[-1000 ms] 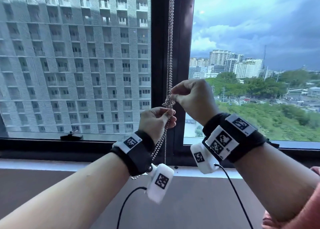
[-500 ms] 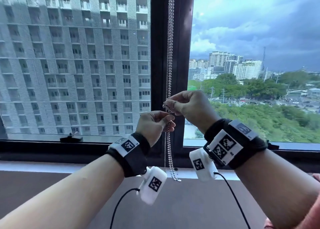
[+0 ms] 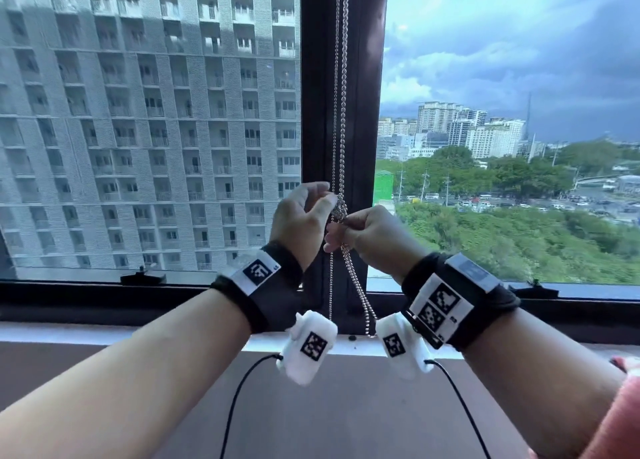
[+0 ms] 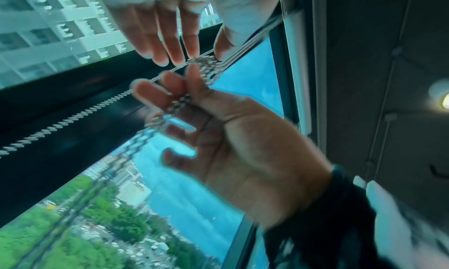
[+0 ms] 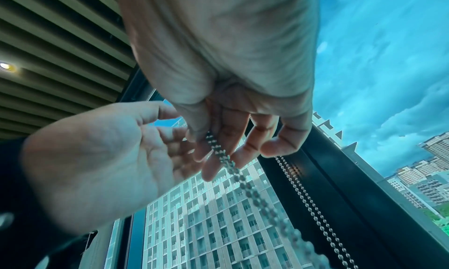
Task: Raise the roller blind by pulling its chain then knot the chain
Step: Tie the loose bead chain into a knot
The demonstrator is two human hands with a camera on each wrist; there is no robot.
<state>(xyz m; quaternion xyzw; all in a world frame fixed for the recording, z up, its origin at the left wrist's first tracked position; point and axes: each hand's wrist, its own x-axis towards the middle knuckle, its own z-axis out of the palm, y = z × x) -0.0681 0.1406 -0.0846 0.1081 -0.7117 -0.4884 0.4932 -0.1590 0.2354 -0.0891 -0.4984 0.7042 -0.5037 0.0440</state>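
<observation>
A silver bead chain (image 3: pixel 341 112) hangs in front of the dark window post. A tangled knot (image 3: pixel 338 211) sits in it at hand height, and a loop (image 3: pixel 369 320) dangles below to the sill. My left hand (image 3: pixel 325 195) is left of the knot, with thumb and fingertips pinching it (image 4: pixel 204 60). Just under the knot, my right hand (image 3: pixel 341 230) pinches the doubled chain between thumb and fingers (image 5: pixel 211 144). The roller blind itself is out of the head view.
The window post (image 3: pixel 363 77) stands right behind the chain, with glass on both sides. A pale sill (image 3: pixel 104 332) runs below, and a small black latch (image 3: pixel 142 278) sits on the left frame. Black cables (image 3: pixel 235 406) hang from both wrist cameras.
My left hand has risen from below the knot to beside it. My right hand has dropped from above to just under the knot. The hanging loop now falls to the right.
</observation>
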